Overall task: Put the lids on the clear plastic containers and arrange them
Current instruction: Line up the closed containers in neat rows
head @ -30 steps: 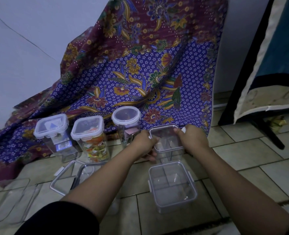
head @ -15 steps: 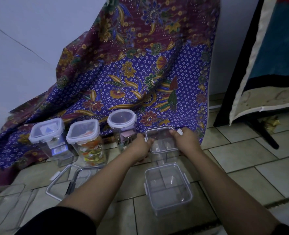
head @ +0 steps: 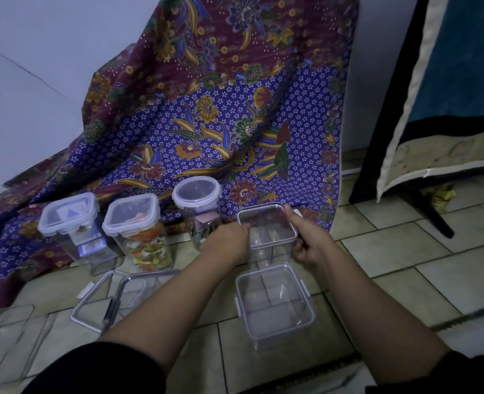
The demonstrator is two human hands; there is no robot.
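A tall clear square container (head: 266,245) stands on the tiled floor with a clear lid (head: 265,223) on top. My left hand (head: 229,238) presses on the lid's left edge and my right hand (head: 307,240) grips its right side, thumb on the lid. Just in front stands a shorter clear square container (head: 273,305), lidded. To the left, in a row along the cloth, stand three lidded containers: a square one (head: 73,226), a square one with colourful packets (head: 138,228) and a round one (head: 198,206).
Loose clear lids (head: 93,302) and low clear trays (head: 5,336) lie on the floor at the left. A patterned batik cloth (head: 221,115) hangs behind the row. A dark framed panel (head: 434,109) on a stand leans at the right.
My right hand has slid down from the lid's top to its right side. My left hand stays at the left edge. The view shifted slightly.
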